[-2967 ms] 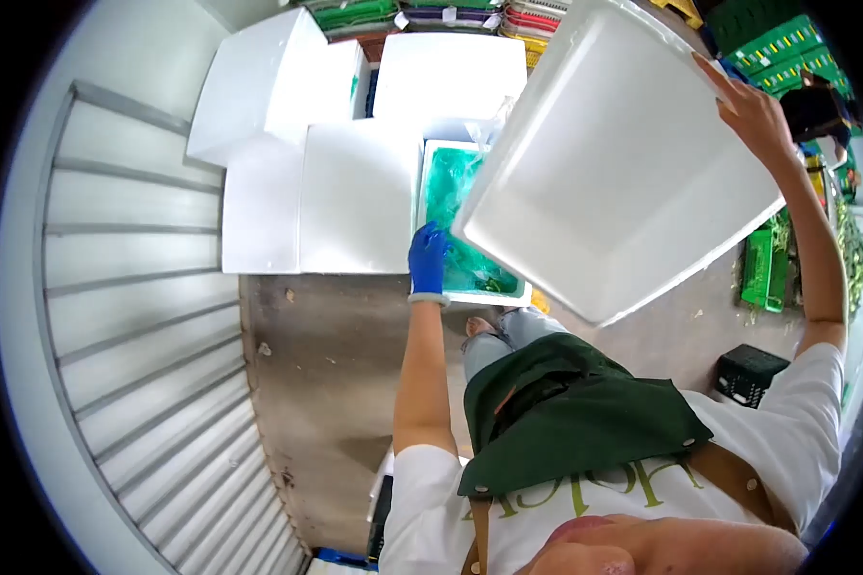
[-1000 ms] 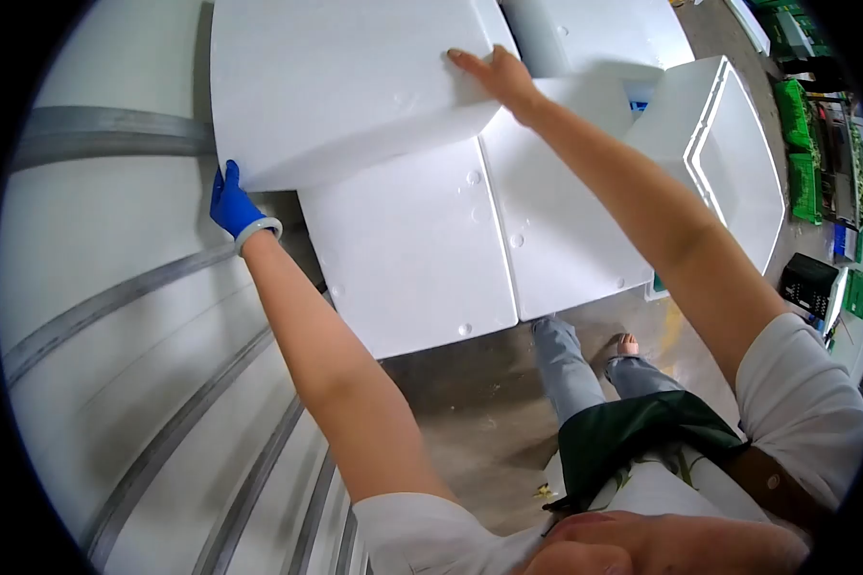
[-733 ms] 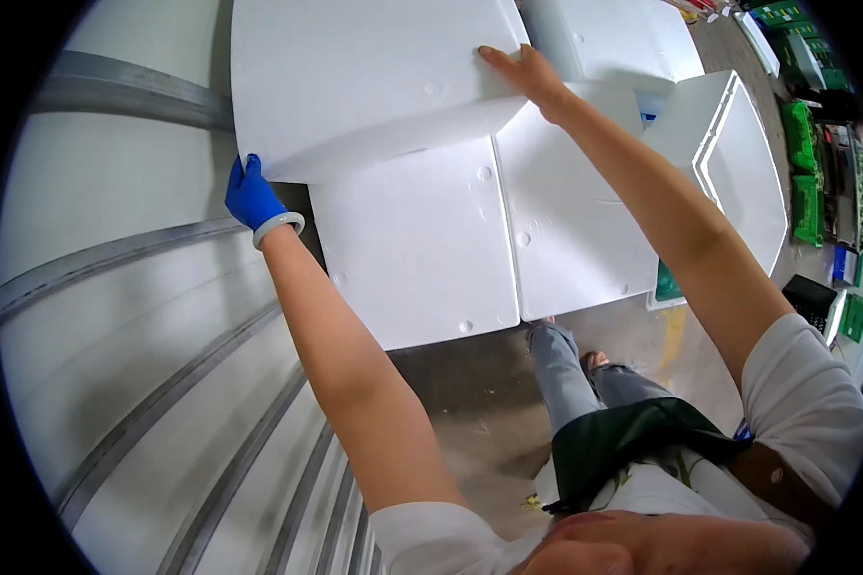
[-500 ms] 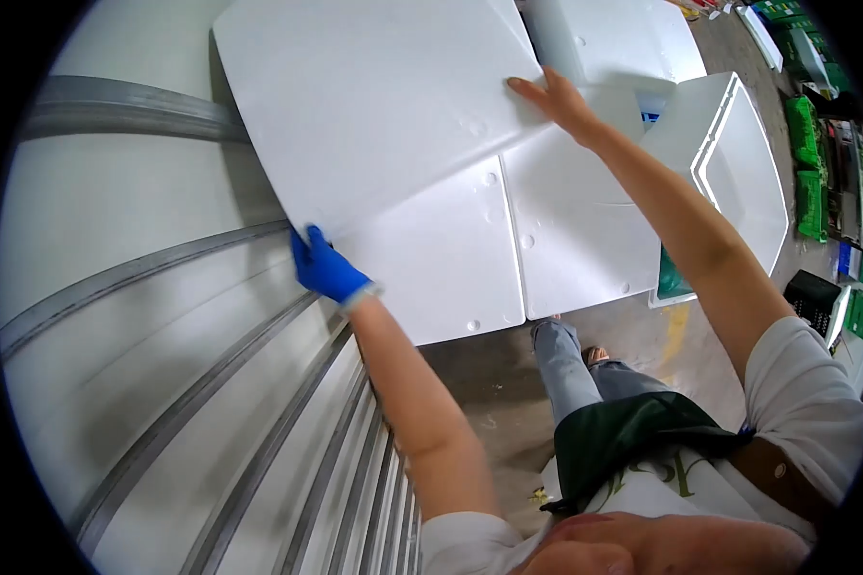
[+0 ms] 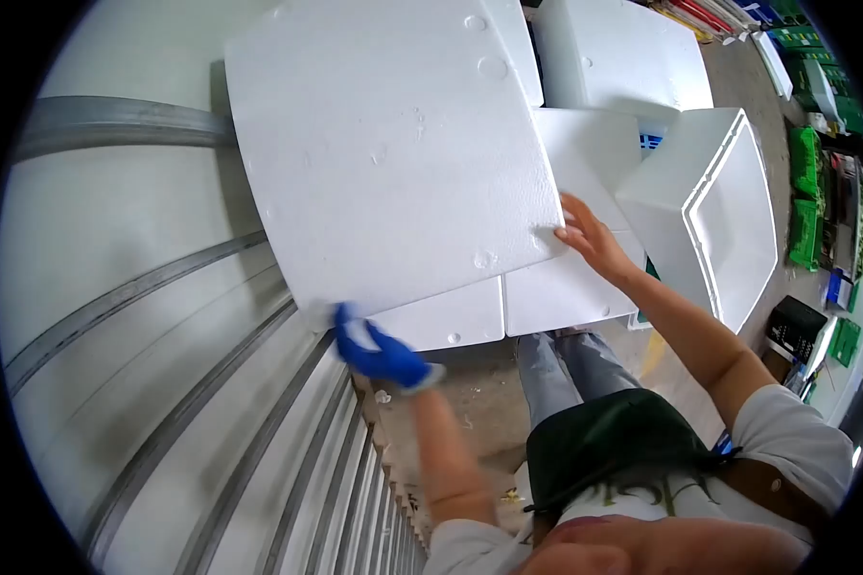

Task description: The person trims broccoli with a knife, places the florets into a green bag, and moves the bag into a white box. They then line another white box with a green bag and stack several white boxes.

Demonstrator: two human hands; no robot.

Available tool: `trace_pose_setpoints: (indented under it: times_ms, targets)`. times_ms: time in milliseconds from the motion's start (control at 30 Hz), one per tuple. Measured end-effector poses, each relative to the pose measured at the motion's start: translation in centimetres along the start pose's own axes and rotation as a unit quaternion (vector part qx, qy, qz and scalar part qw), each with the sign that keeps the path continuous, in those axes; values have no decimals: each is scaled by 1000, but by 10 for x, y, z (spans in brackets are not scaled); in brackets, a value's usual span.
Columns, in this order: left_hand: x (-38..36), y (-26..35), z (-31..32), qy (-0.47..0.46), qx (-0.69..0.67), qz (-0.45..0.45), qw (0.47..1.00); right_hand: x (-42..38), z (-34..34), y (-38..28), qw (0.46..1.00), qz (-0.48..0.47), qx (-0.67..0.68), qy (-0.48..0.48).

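Observation:
A large white foam box lies on top of other white foam boxes, close to the ribbed wall. My left hand, in a blue glove, is at its near left corner, with fingers and thumb spread apart and slightly blurred by motion. My bare right hand is at the near right corner, its fingers apart and the tips right at the box's edge. Below the box, the tops of a left foam box and a right foam box show in part.
At the right, an open foam box lies on its side. Another foam box stands at the back. Metal rails run along the wall on the left. Green crates stand on the far right. Concrete floor shows below the boxes.
The upper foam box has moved nearer and now lies more squarely over the lower ones. My left hand has loosened from its corner; my right hand has moved down to its near right corner.

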State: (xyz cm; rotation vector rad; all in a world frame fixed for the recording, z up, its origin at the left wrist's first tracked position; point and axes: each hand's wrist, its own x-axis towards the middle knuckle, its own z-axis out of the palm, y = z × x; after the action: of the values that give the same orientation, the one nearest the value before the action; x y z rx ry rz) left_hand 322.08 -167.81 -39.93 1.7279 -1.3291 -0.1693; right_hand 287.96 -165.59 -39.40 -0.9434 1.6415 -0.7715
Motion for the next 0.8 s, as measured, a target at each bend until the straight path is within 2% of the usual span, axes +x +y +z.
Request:
trace_pose_setpoints:
  times_ms: [33, 100, 133, 167, 200, 233, 267, 400, 500, 533, 567, 733, 800]
  targets:
    - [33, -6, 4, 55, -42, -19, 997, 8, 12, 0, 999, -23, 2, 45]
    - [80, -44, 10, 40, -99, -167, 980, 39, 42, -16, 990, -3, -63, 128]
    - [98, -71, 12, -19, -102, -202, 974, 38, 46, -45, 989, 71, -18, 131]
    - [107, -88, 17, -77, -109, -239, 962, 42, 50, -45, 989, 66, -36, 131]
    - [107, -70, 18, -83, -45, -250, 964, 44, 47, -42, 987, 62, -62, 131]
    - [108, -51, 16, -93, 19, -260, 961, 41, 44, -37, 985, 62, -89, 134]
    - [109, -33, 22, -103, 75, -264, 956, 41, 44, -35, 984, 23, -97, 149]
    - [105, -43, 22, -78, 147, -223, 961, 40, 39, -35, 989, 20, -78, 125]
    - [91, -45, 17, -95, 252, -194, 943, 45, 27, -26, 988, 14, -98, 120]
    - [75, -47, 13, -87, 225, -186, 952, 50, 19, -16, 982, -23, -133, 131]
    - [55, -42, 8, -86, 247, -187, 947, 53, 7, -12, 975, -23, -181, 126]
    - [-24, -1, -9, -69, 272, -233, 931, 34, -39, -3, 996, -23, -81, 42]
    - [-43, 17, -16, -56, 223, -249, 941, 20, -45, -1, 992, -18, -119, 44]
